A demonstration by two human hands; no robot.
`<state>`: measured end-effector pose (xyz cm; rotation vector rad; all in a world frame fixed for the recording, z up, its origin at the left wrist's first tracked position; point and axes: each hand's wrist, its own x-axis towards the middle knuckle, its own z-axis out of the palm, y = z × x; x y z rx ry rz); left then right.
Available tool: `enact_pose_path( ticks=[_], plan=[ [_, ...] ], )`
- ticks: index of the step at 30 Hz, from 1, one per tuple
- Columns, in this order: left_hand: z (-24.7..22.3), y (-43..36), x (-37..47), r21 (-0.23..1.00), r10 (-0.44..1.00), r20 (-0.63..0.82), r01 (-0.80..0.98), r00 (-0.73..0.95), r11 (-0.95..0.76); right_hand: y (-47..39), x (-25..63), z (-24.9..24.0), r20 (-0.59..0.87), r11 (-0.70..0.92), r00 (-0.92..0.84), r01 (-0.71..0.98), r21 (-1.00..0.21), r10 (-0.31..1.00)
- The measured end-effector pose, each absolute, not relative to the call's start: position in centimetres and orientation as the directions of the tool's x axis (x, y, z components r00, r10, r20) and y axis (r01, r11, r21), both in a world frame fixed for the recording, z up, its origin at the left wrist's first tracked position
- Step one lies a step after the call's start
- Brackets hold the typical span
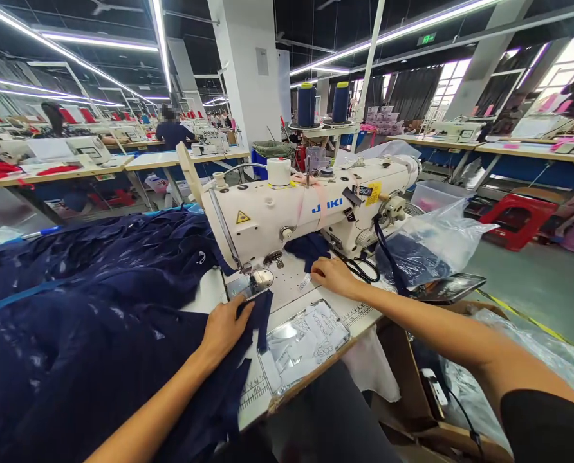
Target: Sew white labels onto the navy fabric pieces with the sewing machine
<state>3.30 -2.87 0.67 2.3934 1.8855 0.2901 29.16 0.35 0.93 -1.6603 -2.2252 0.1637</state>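
A white sewing machine (277,206) stands in front of me, its needle area at the left end. Just before the metal needle plate (262,278), my left hand (224,326) is closed on the edge of a navy fabric piece (262,312), thumb on top. My right hand (334,276) is on the machine bed under the arm, fingers bent together. By its fingertips lie a small white printed label (304,282) and a navy cloth piece (311,247); what the fingers hold is hidden. A clear-lidded tray (280,376) of white printed labels sits between my forearms.
A large heap of navy fabric (94,308) covers the left side. To the right are a plastic bag (441,238), a dark tablet-like device (448,287), a cardboard box (412,379) and a red stool (513,215). Thread cones (305,106) stand behind; a person (174,128) sits farther off.
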Motion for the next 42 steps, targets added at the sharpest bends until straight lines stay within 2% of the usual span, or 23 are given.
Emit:
enact_pose_path(
  ticks=[7, 14, 19, 23, 25, 29, 33, 36, 38, 39, 40, 42],
  plan=[
    [0.6, -2.9, 2.9, 0.224, 0.957, 0.177, 0.938, 0.229, -0.265, 1.4, 27.9, 0.3, 0.190, 0.284, -0.234, 0.910, -0.301, 0.954],
    [1.5, -2.9, 2.7, 0.412, 0.965, 0.129, 0.873, 0.227, -0.261, 1.8, 30.5, 2.1, 0.237, 0.246, -0.171, 0.910, -0.335, 0.956],
    [1.6, -2.7, 2.7, 0.444, 0.963, 0.153, 0.855, 0.221, -0.267, 1.0, 34.8, 4.2, 0.305, 0.141, -0.048, 0.945, -0.294, 0.951],
    [1.4, -2.6, 2.8, 0.475, 0.958, 0.181, 0.833, 0.222, -0.283, -0.6, 36.1, 4.2, 0.301, 0.165, -0.084, 0.953, -0.255, 0.950],
    [1.4, -2.7, 2.8, 0.475, 0.958, 0.176, 0.832, 0.228, -0.285, -1.5, 36.0, 3.7, 0.273, 0.243, -0.184, 0.949, -0.202, 0.944],
    [1.5, -2.8, 2.8, 0.484, 0.960, 0.160, 0.830, 0.227, -0.277, -3.1, 35.2, 2.2, 0.225, 0.408, -0.396, 0.913, -0.009, 0.890],
    [1.5, -2.8, 2.9, 0.480, 0.957, 0.184, 0.829, 0.225, -0.287, -3.8, 34.5, 0.3, 0.227, 0.457, -0.487, 0.872, 0.175, 0.843],
    [1.4, -2.8, 2.9, 0.470, 0.953, 0.194, 0.831, 0.232, -0.298, -3.8, 34.2, -0.7, 0.242, 0.476, -0.531, 0.843, 0.251, 0.812],
    [1.3, -2.8, 2.9, 0.459, 0.953, 0.193, 0.837, 0.234, -0.299, -3.6, 34.2, -0.9, 0.268, 0.495, -0.539, 0.841, 0.217, 0.798],
    [1.3, -2.8, 2.8, 0.453, 0.953, 0.194, 0.840, 0.234, -0.298, -3.6, 34.2, -0.7, 0.298, 0.501, -0.524, 0.851, 0.155, 0.798],
    [1.3, -2.9, 2.8, 0.450, 0.953, 0.193, 0.842, 0.233, -0.296, -3.5, 34.3, -0.4, 0.341, 0.499, -0.486, 0.865, 0.053, 0.805],
    [1.4, -2.9, 2.9, 0.455, 0.954, 0.187, 0.841, 0.232, -0.294, -3.4, 34.6, 0.4, 0.433, 0.465, -0.329, 0.847, -0.258, 0.839]
  ],
)
